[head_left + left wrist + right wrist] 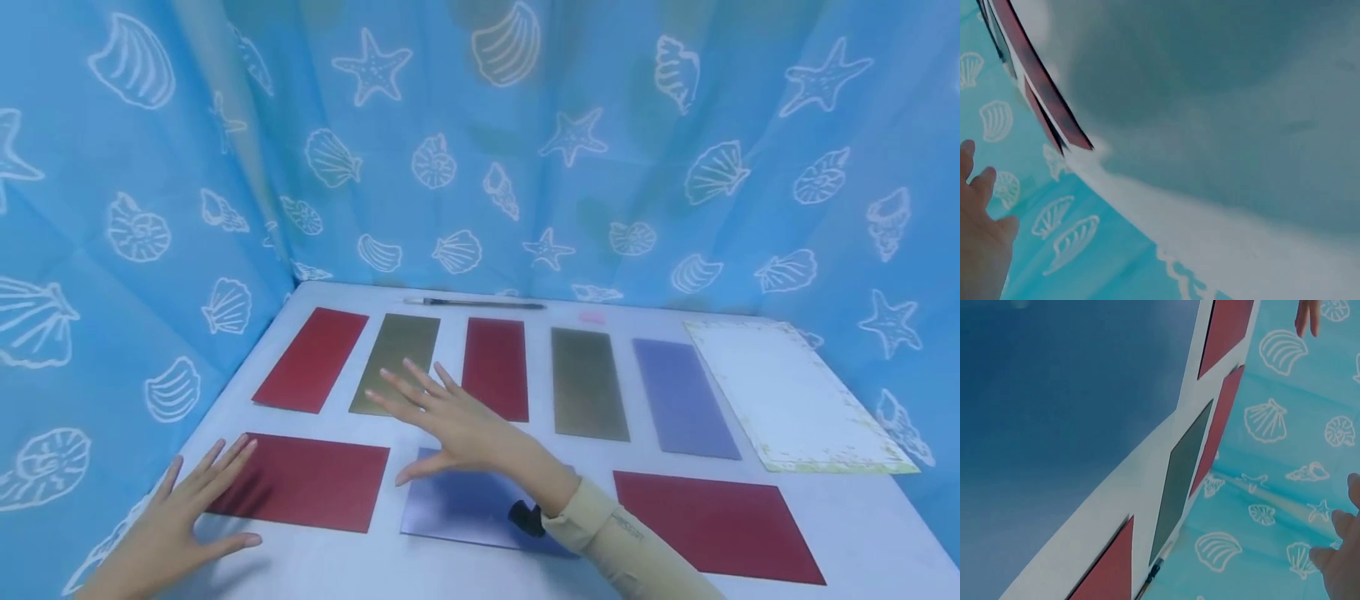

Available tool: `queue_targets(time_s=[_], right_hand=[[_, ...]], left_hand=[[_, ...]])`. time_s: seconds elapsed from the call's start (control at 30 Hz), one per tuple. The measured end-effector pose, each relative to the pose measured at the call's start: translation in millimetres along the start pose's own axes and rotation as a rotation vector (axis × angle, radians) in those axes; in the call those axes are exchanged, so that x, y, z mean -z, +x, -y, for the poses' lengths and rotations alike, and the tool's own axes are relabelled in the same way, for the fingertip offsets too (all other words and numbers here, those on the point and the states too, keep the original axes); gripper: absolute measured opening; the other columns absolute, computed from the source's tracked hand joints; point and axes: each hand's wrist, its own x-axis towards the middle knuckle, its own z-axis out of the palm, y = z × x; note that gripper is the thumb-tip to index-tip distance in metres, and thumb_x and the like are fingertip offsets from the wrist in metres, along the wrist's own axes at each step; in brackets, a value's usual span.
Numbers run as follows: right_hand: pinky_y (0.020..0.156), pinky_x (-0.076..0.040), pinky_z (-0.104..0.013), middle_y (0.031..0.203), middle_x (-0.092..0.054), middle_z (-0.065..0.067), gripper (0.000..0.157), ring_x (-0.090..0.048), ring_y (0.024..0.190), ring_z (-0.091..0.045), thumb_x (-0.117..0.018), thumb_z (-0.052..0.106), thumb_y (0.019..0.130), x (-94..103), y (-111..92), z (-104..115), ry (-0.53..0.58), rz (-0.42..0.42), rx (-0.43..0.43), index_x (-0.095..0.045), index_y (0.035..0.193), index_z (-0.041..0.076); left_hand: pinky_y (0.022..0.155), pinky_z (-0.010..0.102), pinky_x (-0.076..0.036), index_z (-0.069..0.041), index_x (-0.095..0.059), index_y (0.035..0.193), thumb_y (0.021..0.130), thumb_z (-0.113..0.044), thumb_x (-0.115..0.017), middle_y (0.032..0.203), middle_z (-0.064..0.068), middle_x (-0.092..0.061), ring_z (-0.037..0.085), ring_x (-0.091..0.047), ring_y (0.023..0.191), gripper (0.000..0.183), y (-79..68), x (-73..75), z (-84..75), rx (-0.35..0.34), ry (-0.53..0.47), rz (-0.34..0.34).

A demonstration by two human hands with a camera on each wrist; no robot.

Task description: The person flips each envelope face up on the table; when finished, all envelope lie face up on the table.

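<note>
My left hand [168, 521], fingers spread, hovers at the left edge of a dark red card [307, 483] and casts a shadow on it. With its fingers spread too, my right hand [457, 421] is held over the table, above a shiny purple card [465, 504] and just in front of the upper row. That row has a red card [311, 358], an olive card [393, 350], a second red card [497, 367], a second olive card [591, 383] and a lavender card [686, 396]. Neither hand holds anything. Another dark red card [723, 525] lies beside my right sleeve.
A brush [480, 303] lies along the table's back edge, with a small pink piece [592, 317] to its right. White paper with a floral border [798, 396] lies at the right. Blue curtains [480, 200] with shell prints enclose the back and sides.
</note>
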Motion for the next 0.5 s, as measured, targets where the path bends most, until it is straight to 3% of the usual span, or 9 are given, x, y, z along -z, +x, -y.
queue_targets(time_s=[0.13, 0.23, 0.3, 0.37, 0.43, 0.5], right_hand=[[0.115, -0.006, -0.052, 0.161, 0.005, 0.003, 0.1, 0.009, 0.146, -0.02, -0.063, 0.063, 0.083, -4.0, 9.9, -0.1, 0.087, 0.018, 0.026, -0.008, 0.157, 0.023], [0.116, -0.012, -0.046, 0.161, 0.0, 0.006, 0.1, 0.005, 0.146, -0.014, -0.066, 0.058, 0.083, -6.9, 18.2, 0.8, 0.219, 0.051, 0.028, -0.007, 0.156, 0.024], [0.115, -0.02, -0.042, 0.161, -0.004, 0.008, 0.1, 0.0, 0.146, -0.009, -0.069, 0.055, 0.082, -9.2, 23.7, 1.8, 0.323, 0.081, 0.019, -0.007, 0.156, 0.026], [0.113, -0.027, -0.037, 0.16, -0.009, 0.009, 0.102, -0.005, 0.145, -0.006, -0.072, 0.052, 0.081, -11.6, 29.1, 2.9, 0.404, 0.112, 0.011, -0.009, 0.156, 0.026], [0.111, -0.029, -0.031, 0.16, -0.013, 0.008, 0.102, -0.01, 0.143, -0.003, -0.074, 0.05, 0.079, -14.5, 34.1, 3.6, 0.451, 0.14, 0.008, -0.012, 0.156, 0.024], [0.111, -0.028, -0.027, 0.159, -0.019, 0.006, 0.101, -0.015, 0.143, -0.003, -0.076, 0.048, 0.079, -17.4, 38.4, 4.0, 0.47, 0.161, 0.012, -0.017, 0.155, 0.021]], left_hand=[[0.112, 0.057, 0.007, -0.023, -0.025, 0.154, 0.069, -0.048, -0.083, 0.155, 0.006, -0.032, 0.023, -0.016, 0.146, 0.107, -1.8, 4.4, 9.6, -0.015, -0.077, -0.025], [0.112, 0.06, -0.008, -0.023, -0.026, 0.154, 0.066, -0.043, -0.086, 0.15, 0.014, -0.038, 0.031, -0.025, 0.141, 0.108, -2.5, 9.8, 16.1, 0.041, -0.153, -0.005], [0.104, 0.065, -0.025, -0.025, -0.024, 0.154, 0.065, -0.045, -0.086, 0.146, 0.022, -0.04, 0.043, -0.031, 0.134, 0.111, -2.6, 13.5, 19.5, 0.122, -0.175, 0.041], [0.091, 0.069, -0.035, -0.023, -0.025, 0.154, 0.064, -0.047, -0.086, 0.144, 0.027, -0.04, 0.053, -0.035, 0.126, 0.112, -2.2, 16.7, 23.4, 0.186, -0.185, 0.085], [0.082, 0.071, -0.04, -0.019, -0.027, 0.154, 0.063, -0.05, -0.085, 0.142, 0.03, -0.041, 0.055, -0.037, 0.124, 0.113, -1.6, 19.1, 28.2, 0.212, -0.168, 0.111], [0.081, 0.068, -0.044, -0.014, -0.032, 0.152, 0.062, -0.052, -0.085, 0.14, 0.03, -0.043, 0.054, -0.04, 0.123, 0.111, -1.0, 21.2, 32.8, 0.203, -0.159, 0.122]])
